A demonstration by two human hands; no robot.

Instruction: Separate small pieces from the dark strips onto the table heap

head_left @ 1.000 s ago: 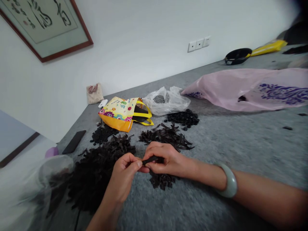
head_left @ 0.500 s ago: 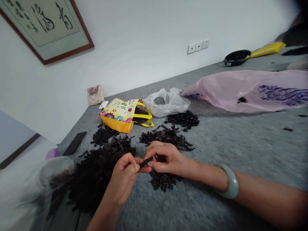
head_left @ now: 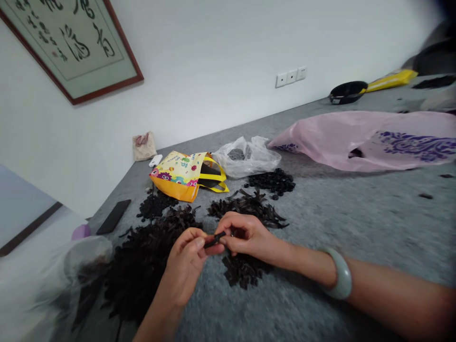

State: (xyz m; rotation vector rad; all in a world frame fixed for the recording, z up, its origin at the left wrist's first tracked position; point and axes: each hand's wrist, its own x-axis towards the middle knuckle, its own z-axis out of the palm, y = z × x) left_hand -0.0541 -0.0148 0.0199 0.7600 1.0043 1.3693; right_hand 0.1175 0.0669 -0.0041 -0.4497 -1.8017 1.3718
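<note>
A short black strip [head_left: 214, 240] is pinched between my two hands above the grey table. My left hand [head_left: 190, 259] grips its left end between thumb and fingers. The fingertips of my right hand [head_left: 245, 233], on the arm with a pale green bangle [head_left: 341, 274], close on the other end. Below the right hand lies a small pile of short black pieces [head_left: 245, 270]. A large heap of black strips [head_left: 138, 270] spreads left of my left hand. Just beyond my hands are loose longer black strips [head_left: 251, 206]. The strip's exact kind is too small to tell.
Black round pieces [head_left: 272, 182] lie before a white plastic bag [head_left: 245, 161]. A yellow tote bag [head_left: 178, 173], a pink plastic bag [head_left: 331, 137], a dark phone-like slab [head_left: 114, 217] and a black bowl [head_left: 348, 91] rest on the table [head_left: 356, 218]. Clear plastic [head_left: 42, 285] fills the lower left.
The black strip has turned in my fingers and less of it shows between my hands. Both hands stay close together, and the whole view has shifted slightly.
</note>
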